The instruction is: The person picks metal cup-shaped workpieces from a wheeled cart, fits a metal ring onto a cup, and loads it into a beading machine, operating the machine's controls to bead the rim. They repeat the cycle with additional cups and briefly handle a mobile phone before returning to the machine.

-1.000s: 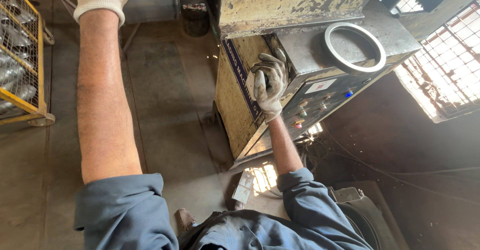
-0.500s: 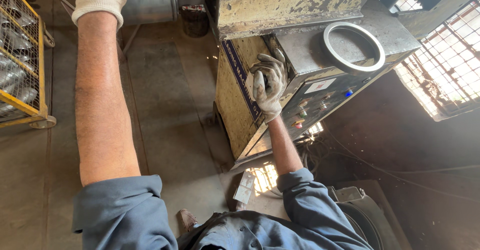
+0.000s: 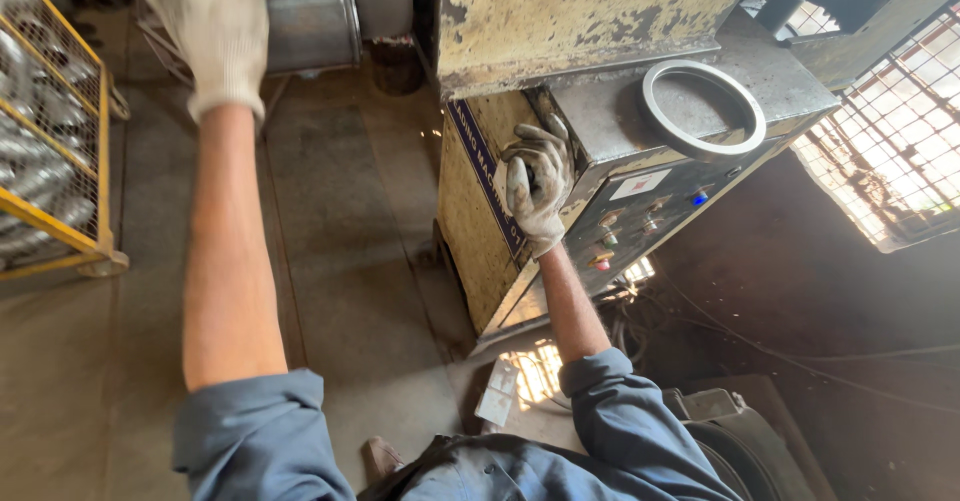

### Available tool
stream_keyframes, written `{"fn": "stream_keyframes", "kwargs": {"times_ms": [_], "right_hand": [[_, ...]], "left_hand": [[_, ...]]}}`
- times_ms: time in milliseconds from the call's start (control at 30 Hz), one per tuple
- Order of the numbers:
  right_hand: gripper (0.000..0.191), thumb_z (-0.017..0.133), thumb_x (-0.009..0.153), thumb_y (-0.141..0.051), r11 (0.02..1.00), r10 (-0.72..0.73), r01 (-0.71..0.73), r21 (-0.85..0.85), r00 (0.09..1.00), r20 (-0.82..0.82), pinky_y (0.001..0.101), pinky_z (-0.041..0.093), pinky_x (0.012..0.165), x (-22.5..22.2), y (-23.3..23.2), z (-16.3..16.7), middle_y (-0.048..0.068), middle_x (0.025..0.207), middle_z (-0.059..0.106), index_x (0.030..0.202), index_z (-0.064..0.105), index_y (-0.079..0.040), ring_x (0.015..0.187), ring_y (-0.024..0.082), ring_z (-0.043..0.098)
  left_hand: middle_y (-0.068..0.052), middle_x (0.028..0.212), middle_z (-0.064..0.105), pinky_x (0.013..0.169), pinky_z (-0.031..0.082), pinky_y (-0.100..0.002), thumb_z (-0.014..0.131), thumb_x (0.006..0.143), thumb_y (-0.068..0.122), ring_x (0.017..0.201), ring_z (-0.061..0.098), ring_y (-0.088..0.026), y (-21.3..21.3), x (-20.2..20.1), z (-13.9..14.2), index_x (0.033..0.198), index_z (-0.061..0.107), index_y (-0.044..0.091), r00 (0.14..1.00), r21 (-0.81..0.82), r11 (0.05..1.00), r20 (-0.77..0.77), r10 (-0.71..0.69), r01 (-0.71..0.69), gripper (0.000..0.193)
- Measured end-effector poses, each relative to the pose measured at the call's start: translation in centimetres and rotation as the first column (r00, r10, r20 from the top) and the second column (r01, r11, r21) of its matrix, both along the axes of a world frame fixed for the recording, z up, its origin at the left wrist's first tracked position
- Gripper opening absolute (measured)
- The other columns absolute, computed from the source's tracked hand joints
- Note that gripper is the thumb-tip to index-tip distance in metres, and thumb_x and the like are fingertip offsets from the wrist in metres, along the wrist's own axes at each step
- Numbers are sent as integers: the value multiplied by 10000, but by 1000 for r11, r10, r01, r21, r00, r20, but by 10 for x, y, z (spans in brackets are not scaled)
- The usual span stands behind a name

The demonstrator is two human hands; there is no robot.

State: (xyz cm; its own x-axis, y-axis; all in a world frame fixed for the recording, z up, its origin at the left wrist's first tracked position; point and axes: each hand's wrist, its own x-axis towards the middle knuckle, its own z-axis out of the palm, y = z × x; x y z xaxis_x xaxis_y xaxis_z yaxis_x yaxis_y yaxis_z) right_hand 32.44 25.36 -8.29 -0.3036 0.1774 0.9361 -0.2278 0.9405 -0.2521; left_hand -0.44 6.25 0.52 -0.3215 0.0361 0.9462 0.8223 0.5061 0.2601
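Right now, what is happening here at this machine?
A person in a blue work shirt and gloves stands at a worn yellow machine. The left hand reaches forward to a metal cylinder mounted at the machine's side. The right hand grips the edge of the machine beside its control panel. A metal ring lies flat on the machine top. A yellow wire cage with metal parts stands to the left.

I'm looking into a metal workshop: a worn yellow press machine [image 3: 590, 21] with a button panel [image 3: 640, 221], a steel ring [image 3: 703, 109] on its bed, a wire cage [image 3: 55, 151] of metal parts far left, dusty concrete floor [image 3: 350, 291].
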Motion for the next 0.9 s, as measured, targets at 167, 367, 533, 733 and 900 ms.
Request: {"fn": "stream_keyframes", "kwargs": {"times_ms": [167,367,533,733,900], "right_hand": [[171,558,983,-191,1000,-10,10,18,1000,2,532,383,1197,0,-2,3,92,1018,705,943,662,-61,1181,313,648],[141,566,981,-170,1000,-19,19,17,1000,7,536,382,1200,0,-4,2,84,1005,704,938,652,-68,1178,312,652],[140,570,963,-172,1000,-2,2,29,1000,-1,548,372,1201,1,-3,0,88,997,700,940,656,-64,1172,313,650],[140,575,975,-175,1000,-20,20,12,1000,21,556,373,1210,3,-4,-2,88,1012,702,945,659,-67,1182,316,650],[146,578,970,-184,1000,-14,13,21,1000,25,547,368,1204,4,-4,0,94,1021,702,948,659,-66,1183,320,644]], "left_hand": [[-151,1593,461,1278,306,-402,634,1127,327,1501,421,-251,-7,28,-49,1561,414,-7,594,580,588,210,-776,564,590],[-115,1403,603,1147,390,-309,603,1136,345,1274,515,-167,-10,23,-97,1503,584,-82,439,759,487,296,-849,432,563],[-117,1640,416,1292,274,-303,547,1156,347,1530,387,-175,-13,23,-108,1581,364,-62,423,695,429,194,-885,577,618],[-133,1703,371,1315,265,-314,499,1167,373,1585,361,-203,-18,26,-107,1620,331,-48,508,612,571,299,-808,547,641],[-164,1601,467,1247,353,-341,537,1152,412,1467,485,-223,-19,27,-105,1609,426,-25,493,647,597,367,-789,474,642]]}}
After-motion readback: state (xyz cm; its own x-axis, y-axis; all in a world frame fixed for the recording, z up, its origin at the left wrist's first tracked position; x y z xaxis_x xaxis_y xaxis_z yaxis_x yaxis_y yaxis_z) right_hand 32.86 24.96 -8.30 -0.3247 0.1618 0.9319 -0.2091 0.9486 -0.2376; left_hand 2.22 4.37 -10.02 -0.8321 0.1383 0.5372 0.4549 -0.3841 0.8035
